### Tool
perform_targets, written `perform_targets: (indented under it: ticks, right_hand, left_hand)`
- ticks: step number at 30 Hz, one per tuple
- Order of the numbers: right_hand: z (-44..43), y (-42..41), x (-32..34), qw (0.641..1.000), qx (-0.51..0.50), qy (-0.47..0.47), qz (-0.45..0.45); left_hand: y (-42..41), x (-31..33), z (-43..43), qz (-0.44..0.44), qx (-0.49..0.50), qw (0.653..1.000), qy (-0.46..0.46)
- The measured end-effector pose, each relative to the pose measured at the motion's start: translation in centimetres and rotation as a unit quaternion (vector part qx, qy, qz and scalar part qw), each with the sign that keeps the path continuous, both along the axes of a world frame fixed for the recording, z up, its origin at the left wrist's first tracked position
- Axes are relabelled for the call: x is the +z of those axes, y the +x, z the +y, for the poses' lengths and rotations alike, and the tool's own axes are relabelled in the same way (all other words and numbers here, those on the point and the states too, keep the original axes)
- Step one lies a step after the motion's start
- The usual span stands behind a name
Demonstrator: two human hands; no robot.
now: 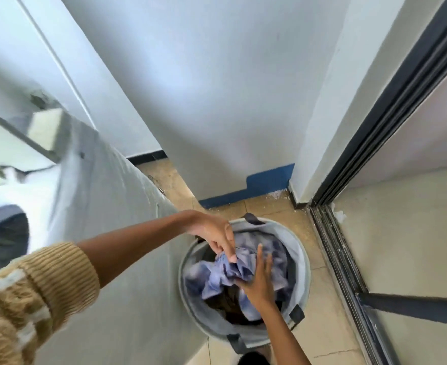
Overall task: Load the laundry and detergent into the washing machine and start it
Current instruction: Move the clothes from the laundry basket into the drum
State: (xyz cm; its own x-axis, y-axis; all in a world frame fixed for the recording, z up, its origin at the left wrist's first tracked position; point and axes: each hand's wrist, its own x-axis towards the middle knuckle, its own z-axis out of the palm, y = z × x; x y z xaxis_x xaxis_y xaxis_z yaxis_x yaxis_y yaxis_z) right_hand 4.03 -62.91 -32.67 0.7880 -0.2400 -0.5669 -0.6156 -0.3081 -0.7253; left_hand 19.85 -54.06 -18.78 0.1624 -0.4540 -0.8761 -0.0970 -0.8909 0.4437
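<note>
Grey fabric forms the laundry basket [302, 262], which stands on the tiled floor [322, 325] just beside the white washing machine [106, 206], and it looks well filled. From the head view, the only one you have, the blue cloth [225, 280] lies crumpled on top of the pile inside the basket, with a dark garment [222, 302] under it. Your left hand [214, 233] reaches down out of the knitted sleeve [46, 280] and pinches a fold of the blue cloth between thumb and curled fingers. Your right hand [256, 280] lies against the same cloth with straight fingers. It presses or supports, and I do not see it closing around anything.

My judgement is that you are at the very beginning. No piece of laundry seems to be out of the basket — the cloth is gathered, but it rests on the pile. A dark round shape [4, 233] at the far left may be the opening of the machine. It is blurred, so I cannot tell if it is open or if anything is inside. Detergent is not in view. Almost everything is left to do — carry the pieces to the machine, add detergent, close it and start the programme.
</note>
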Motion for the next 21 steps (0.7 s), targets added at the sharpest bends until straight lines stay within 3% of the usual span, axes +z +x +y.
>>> perform_targets:
  ticks: [3,7,10,13,16,21]
  right_hand:
    - [0.9,0.8,4.2,0.995,-0.079,0.067,0.006]
    - [0.4,2.2,10.7,0.975,-0.192,0.088,-0.075]
    - [0.6,2.6,15.7,0.962,-0.209,0.144,-0.101]
    - [1.2,2.6,20.6,0.957,-0.198,0.120,-0.173]
    - [2.1,2.9,26.2,0.936,-0.216,0.124,-0.248]
    - [4.8,3.0,34.8,0.898,-0.228,0.222,-0.304]
  left_hand:
    - [-0.1,5.6,1.3,-0.008,0.007,1.000,-0.026]
    - [-0.3,11.9,4.6,-0.133,-0.051,0.989,-0.029]
    - [-0.7,15.3,7.3,-0.180,-0.067,0.981,-0.028]
    - [-1.6,18.3,9.4,-0.218,-0.046,0.974,-0.037]
    - [-2.5,21.2,11.8,-0.272,0.011,0.959,-0.075]
    - [-5.8,24.1,17.5,-0.207,0.194,0.934,-0.218]
